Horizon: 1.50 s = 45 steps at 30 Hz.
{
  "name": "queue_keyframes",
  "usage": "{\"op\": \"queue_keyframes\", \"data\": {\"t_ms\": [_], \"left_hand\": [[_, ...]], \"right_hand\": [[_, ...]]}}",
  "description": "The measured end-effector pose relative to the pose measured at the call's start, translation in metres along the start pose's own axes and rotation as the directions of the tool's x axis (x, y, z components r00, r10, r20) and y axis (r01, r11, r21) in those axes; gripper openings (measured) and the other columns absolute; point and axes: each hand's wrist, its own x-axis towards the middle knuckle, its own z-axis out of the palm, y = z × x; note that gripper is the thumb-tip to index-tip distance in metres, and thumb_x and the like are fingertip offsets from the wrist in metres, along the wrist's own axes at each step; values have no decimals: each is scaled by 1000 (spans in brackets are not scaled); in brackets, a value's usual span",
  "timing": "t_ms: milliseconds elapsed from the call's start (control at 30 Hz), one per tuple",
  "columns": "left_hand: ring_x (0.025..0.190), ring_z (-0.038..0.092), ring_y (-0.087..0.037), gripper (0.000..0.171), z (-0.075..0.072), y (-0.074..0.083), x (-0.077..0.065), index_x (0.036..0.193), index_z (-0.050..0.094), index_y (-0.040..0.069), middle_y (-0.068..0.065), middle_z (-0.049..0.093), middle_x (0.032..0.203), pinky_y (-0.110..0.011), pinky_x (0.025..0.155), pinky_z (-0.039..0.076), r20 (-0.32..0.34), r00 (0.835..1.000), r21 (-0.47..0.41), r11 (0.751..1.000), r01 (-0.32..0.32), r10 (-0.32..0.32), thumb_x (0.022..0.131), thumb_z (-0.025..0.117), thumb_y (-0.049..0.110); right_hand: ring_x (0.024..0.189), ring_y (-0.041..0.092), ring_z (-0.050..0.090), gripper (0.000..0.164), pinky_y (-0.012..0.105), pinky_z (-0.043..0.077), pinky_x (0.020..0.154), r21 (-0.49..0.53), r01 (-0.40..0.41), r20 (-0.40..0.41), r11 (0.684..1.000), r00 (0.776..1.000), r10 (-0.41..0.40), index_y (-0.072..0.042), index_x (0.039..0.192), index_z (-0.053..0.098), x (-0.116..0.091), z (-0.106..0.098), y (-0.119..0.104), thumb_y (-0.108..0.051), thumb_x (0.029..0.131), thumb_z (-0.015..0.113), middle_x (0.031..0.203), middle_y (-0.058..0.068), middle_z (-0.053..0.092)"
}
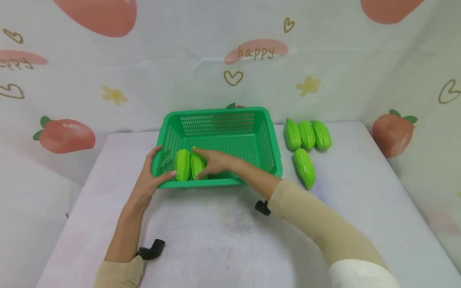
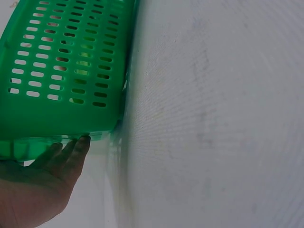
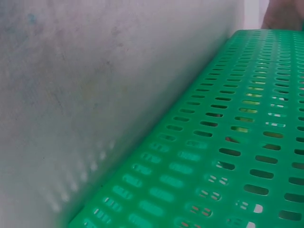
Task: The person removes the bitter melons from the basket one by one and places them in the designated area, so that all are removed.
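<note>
A green plastic basket (image 1: 216, 183) with slotted walls stands toward the back of the table. At its left front corner my left hand (image 1: 153, 174) grips the rim, thumb inside and fingers outside; the left wrist view shows those fingers against the basket's outer wall (image 2: 61, 109). Inside, a bright green ridged fruit (image 1: 183, 165) lies by the left end. Just right of it, my right hand (image 1: 217, 162) reaches over the front rim and holds a second green ridged fruit (image 1: 196, 164) between thumb and fingers, partly covering it. The right wrist view shows mostly the basket's slotted wall (image 3: 213, 156).
Right of the basket, several more green ridged fruits (image 1: 307, 135) lie on the white table (image 1: 223, 240), with one fruit (image 1: 304, 168) in front of that row. A printed cloth backdrop (image 1: 201, 80) hangs behind the table. Black wrist devices (image 1: 153, 250) stick out from both forearms.
</note>
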Motion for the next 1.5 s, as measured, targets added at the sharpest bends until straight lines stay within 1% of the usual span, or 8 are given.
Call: {"op": "queue_keyframes", "data": {"t_ms": [100,233,333,567,833,1167,1333,1500], "left_hand": [[146,12,-34,95,0,0,0,158,10,39,-8,5,165,-57,114,14,0,1000,-2,1000,1,-1,91,74,23],[146,13,-33,94,-1,0,0,158,10,40,-8,6,165,-57,114,14,1,1000,-9,1000,3,-3,91,73,22],[146,14,-33,94,0,0,-1,158,10,39,-9,6,165,-56,114,14,2,1000,-15,1000,3,-3,91,73,21],[147,13,-33,94,0,0,0,158,10,39,-9,6,165,-57,114,14,-2,1000,-12,1000,7,-7,90,74,23],[147,12,-33,95,0,0,-1,158,9,39,-9,5,165,-57,115,14,3,1000,-14,1000,14,-14,91,74,23],[145,15,-33,93,1,1,-2,158,8,38,-10,6,164,-56,114,15,-2,1000,-17,1000,10,-10,92,72,22],[145,15,-33,93,2,1,-3,159,7,36,-10,6,164,-56,114,15,-3,1000,-16,1000,4,-4,93,71,21],[144,16,-33,93,2,0,-1,159,7,36,-10,6,164,-56,113,16,-2,1000,-12,1000,2,-2,93,71,22]], "right_hand": [[144,25,32,97,42,33,112,-14,3,14,1000,1000,-3,-16,160,16,2,1,0,-29,87,78,160,9,29],[132,23,45,95,38,40,104,-51,17,28,999,999,-15,-15,160,16,5,2,1,-27,88,77,156,12,38],[127,22,47,95,35,40,102,-76,24,32,997,999,-22,-14,160,16,6,3,2,-27,88,76,154,13,40],[131,22,44,95,36,39,104,-89,17,24,996,1000,-15,-15,160,14,7,4,4,-27,89,76,156,12,36],[145,26,29,99,42,33,112,-70,-10,6,997,1000,10,-19,161,14,8,4,6,-33,86,78,161,9,29],[145,29,29,100,44,35,110,-68,-12,-21,998,1000,11,-17,160,18,4,-1,4,-33,83,81,158,13,33],[146,32,27,100,47,37,108,-65,-12,-27,998,1000,10,-18,160,18,1,-3,4,-31,83,80,158,18,29],[143,33,30,100,48,39,106,-20,30,-65,999,997,-31,-18,160,20,-3,-5,4,-28,82,81,156,20,30]]}}
